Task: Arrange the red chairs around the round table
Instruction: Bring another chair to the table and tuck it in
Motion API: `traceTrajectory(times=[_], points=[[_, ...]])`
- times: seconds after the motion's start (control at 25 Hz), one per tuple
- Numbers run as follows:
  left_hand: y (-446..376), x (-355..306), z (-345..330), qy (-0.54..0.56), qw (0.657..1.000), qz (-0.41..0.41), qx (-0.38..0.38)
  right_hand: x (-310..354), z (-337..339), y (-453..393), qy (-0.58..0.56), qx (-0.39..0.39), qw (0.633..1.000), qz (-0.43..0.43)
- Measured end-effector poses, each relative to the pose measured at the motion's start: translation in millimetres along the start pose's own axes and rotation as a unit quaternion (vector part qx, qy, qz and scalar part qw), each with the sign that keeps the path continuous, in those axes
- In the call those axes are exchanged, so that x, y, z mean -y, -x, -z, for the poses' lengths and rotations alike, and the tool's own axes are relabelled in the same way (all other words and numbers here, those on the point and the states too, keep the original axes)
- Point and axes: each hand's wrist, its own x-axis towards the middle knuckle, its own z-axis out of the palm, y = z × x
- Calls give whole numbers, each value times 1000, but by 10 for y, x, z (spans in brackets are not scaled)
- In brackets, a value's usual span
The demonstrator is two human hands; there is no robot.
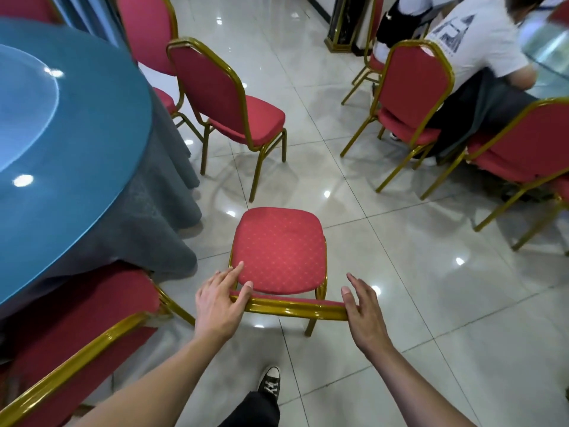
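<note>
A red chair (pixel 278 251) with a gold frame stands on the tiles right in front of me, its seat facing away and its backrest top rail (pixel 295 308) nearest. My left hand (pixel 218 303) rests on the rail's left end, fingers straight and thumb over the front. My right hand (pixel 363 309) touches the right end, fingers straight. The round table (pixel 92 124), with a blue top and grey cloth, is to the left. Another red chair (pixel 234 100) stands ahead beside the table, a third (pixel 147 29) behind it, and one (pixel 77 328) at lower left against the cloth.
A seated person in a white shirt (pixel 474 41) occupies a red chair (pixel 409 97) at upper right, with more red chairs (pixel 523 149) around a second table. My shoe (pixel 269 385) is on the glossy tiled floor (pixel 400 272) below the chair.
</note>
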Motion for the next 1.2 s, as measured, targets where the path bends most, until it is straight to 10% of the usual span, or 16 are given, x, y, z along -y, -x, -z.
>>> traceTrajectory(times=[1.2], points=[[267,-1345,-799,54,918,316,-231,82,662,-2010,79,209,944,243]])
